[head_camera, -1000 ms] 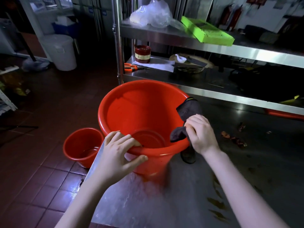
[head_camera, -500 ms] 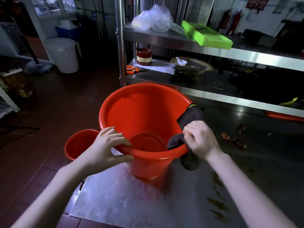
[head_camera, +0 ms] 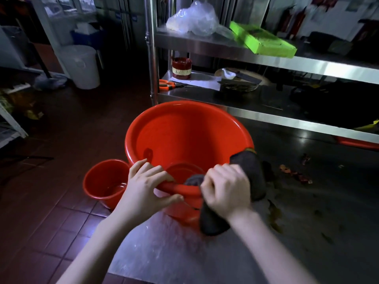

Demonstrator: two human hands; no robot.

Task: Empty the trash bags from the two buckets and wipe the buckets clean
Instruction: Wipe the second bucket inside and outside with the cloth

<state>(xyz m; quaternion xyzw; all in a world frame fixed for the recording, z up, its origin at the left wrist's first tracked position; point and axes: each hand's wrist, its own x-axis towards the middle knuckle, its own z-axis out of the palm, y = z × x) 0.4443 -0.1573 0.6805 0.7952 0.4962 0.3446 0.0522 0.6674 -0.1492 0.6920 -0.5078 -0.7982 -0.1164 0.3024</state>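
Big bucket (head_camera: 184, 136): light, stiff, slick plastic; best held at near rim. Left hand (head_camera: 143, 187) grip clamps rim, right hand (head_camera: 225, 191) grip bunches soft rag (head_camera: 252, 173).

Red tin (head_camera: 181, 68) label — characters unreadable

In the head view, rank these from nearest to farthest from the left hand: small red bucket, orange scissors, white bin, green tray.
From the left hand:
1. Small red bucket, on the floor just to its left.
2. Orange scissors, on the lower shelf behind.
3. White bin and green tray, far left and upper right: too close to call.
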